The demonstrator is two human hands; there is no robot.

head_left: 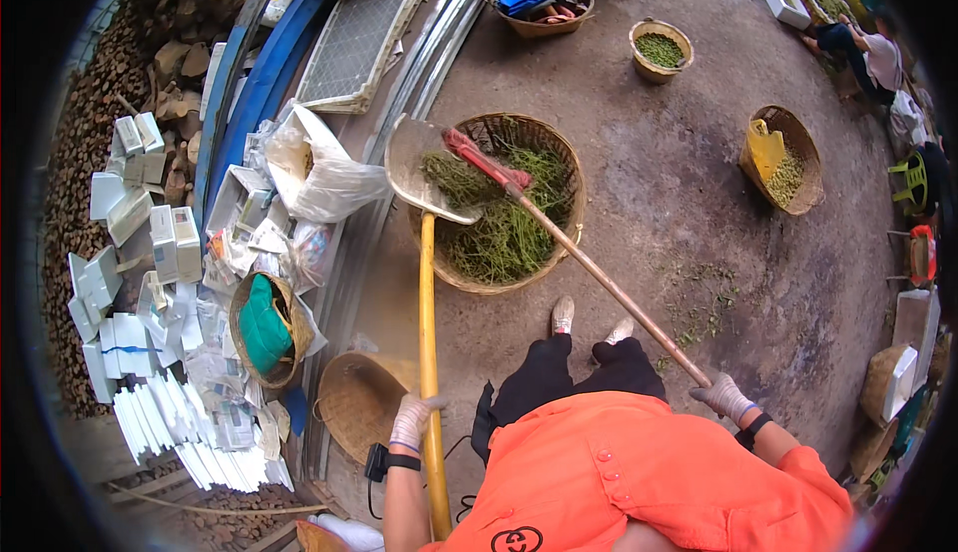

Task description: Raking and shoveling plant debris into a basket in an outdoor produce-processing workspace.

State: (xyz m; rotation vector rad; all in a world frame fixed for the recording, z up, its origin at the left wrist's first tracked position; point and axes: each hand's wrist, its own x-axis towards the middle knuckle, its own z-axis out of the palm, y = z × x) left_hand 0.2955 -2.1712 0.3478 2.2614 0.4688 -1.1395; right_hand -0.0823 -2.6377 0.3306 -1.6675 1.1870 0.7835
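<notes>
My left hand (409, 422), in a pale glove, is closed around the yellow handle of a shovel (428, 312). The shovel's broad, worn blade carries green plant stalks (454, 181) over the left rim of a large wicker basket (577, 168). More green stalks (504, 243) fill that basket. Out to the right, my gloved right hand (724, 397) grips the end of a long-handled broom (609, 282). Its red head lies across the stalks at the shovel blade; the bristles are hidden.
Ahead stand a small basket of green pods (659, 50) and a basket with a yellow scoop (765, 150). White foam boxes (175, 243), a plastic sack (314, 168) and metal rails (439, 63) line the left. A seated person (878, 58) is at the far right.
</notes>
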